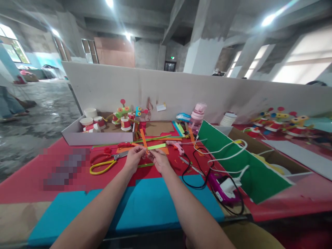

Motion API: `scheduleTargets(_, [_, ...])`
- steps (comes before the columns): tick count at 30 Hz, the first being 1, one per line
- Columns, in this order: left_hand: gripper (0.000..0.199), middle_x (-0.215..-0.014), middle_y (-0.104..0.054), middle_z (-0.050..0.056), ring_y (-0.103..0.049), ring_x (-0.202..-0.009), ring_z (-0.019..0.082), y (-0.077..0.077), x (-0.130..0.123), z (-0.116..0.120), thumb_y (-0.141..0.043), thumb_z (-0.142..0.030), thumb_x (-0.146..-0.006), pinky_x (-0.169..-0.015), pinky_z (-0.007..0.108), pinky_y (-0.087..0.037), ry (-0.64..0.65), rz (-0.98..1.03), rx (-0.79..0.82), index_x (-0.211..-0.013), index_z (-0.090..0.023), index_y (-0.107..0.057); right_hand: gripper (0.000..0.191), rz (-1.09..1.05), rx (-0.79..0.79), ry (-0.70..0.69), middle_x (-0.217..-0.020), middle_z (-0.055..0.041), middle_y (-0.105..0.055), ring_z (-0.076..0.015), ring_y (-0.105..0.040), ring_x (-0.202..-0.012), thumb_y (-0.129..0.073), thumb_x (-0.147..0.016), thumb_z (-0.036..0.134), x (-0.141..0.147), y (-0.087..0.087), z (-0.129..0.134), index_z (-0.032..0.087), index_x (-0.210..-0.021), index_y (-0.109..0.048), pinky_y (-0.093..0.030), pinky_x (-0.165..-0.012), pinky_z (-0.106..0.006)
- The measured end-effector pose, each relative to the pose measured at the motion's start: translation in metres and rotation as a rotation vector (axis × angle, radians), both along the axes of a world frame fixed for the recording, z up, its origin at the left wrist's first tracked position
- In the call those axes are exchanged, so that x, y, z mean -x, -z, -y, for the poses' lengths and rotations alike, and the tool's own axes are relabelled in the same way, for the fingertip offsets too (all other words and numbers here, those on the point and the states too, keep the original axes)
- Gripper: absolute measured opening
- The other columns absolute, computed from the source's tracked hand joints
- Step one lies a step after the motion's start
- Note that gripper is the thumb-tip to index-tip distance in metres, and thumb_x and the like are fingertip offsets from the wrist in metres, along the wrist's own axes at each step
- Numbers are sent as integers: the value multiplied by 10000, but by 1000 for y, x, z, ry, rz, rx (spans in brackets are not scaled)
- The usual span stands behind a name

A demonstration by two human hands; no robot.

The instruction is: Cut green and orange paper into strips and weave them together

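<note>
My left hand point(135, 157) and my right hand point(158, 158) meet over the red table, fingertips pinched together. An orange paper strip point(143, 137) stands up from the fingers of my left hand. My right hand pinches a light green paper strip point(157, 146) that points right; the two strips meet between my fingertips. Yellow-handled scissors point(103, 167) lie just left of my left hand. Beyond my right hand is a pink glue gun point(176, 146). Flat orange paper point(164, 150) and thin green strips lie under and around my hands.
Blue sheets point(150, 204) cover the front edge. A white box point(98, 138) with cups and paper figures stands at the left. On the right are a purple power strip point(225, 193), cables and a green-sided box point(241, 162). A pink bottle point(197, 116) stands behind.
</note>
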State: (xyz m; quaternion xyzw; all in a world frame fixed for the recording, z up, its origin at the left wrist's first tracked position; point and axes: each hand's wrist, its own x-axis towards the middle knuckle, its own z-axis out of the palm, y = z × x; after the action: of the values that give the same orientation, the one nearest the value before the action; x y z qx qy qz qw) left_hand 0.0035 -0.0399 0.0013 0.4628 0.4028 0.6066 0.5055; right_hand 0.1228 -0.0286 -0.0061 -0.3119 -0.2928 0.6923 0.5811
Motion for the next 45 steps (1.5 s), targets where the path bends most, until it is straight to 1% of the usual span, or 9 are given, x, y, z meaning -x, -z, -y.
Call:
scheduleTargets(9, [277,-527,-587,-10,-467,-460,79,-3,-1,3,-761,-378,-621,-484,213,-361,6,-17,15,-640,-147,-610,279,36,-59,-28,-602,4,-651,-106,-576,-552,-851,-489,277,-2,2,-1,157,-645,-653,-534,-644,-274])
scheduleTargets(15, [241,-510,-574,-17,-470,-456,81,-1,0,1,-743,-344,-620,-477,212,-359,-22,-46,17,-624,-148,-603,380,63,-53,-29,-623,16,-652,-88,-570,-564,-868,-448,335,-3,0,2,154,-735,-699,-529,-656,-252])
scheduleTargets(19, [201,-513,-567,-25,-468,-464,80,0,0,2,-744,-289,-602,-479,209,-358,-23,-65,-13,-630,-145,-607,372,82,-45,-19,-622,23,-649,-80,-571,-569,-868,-445,348,-3,0,2,149,-709,-697,-522,-651,-232])
scheduleTargets(25, [212,-531,-581,-10,-478,-478,90,4,2,1,-741,-313,-618,-484,214,-362,-26,-122,-76,-645,-135,-628,379,137,-51,-4,-632,18,-656,-92,-579,-570,-858,-455,343,-4,1,2,152,-738,-695,-515,-644,-251])
scheduleTargets(28, [200,-532,-589,1,-479,-478,94,5,3,0,-733,-309,-628,-483,215,-359,-36,-158,-84,-633,-132,-640,365,219,-84,27,-641,12,-661,-95,-568,-560,-832,-496,356,-4,2,1,152,-774,-713,-506,-630,-256])
scheduleTargets(32, [182,-567,-610,15,-492,-495,99,4,3,1,-712,-308,-652,-500,222,-378,7,-146,-90,-647,-134,-660,276,332,-205,116,-636,11,-660,-102,-558,-553,-773,-587,355,-3,3,0,158,-774,-722,-485,-598,-243])
scheduleTargets(38, [216,-592,-624,14,-513,-512,111,1,-3,3,-756,-321,-617,-518,236,-411,0,-111,2,-684,-138,-665,229,357,-237,272,-591,18,-640,-124,-578,-563,-709,-652,367,-2,4,-4,171,-769,-697,-480,-592,-249])
scheduleTargets(40, [266,-628,-640,21,-516,-519,108,0,-4,3,-768,-356,-617,-515,234,-412,23,-93,11,-724,-133,-671,231,354,-244,260,-612,12,-650,-125,-583,-573,-708,-653,367,-2,4,-4,168,-769,-696,-482,-599,-250])
scheduleTargets(45, [292,-601,-626,15,-528,-525,116,-1,-3,3,-793,-367,-578,-517,237,-422,-118,-31,30,-667,-133,-642,253,267,-212,144,-599,21,-633,-116,-567,-571,-739,-622,368,1,2,-2,167,-771,-696,-499,-639,-262])
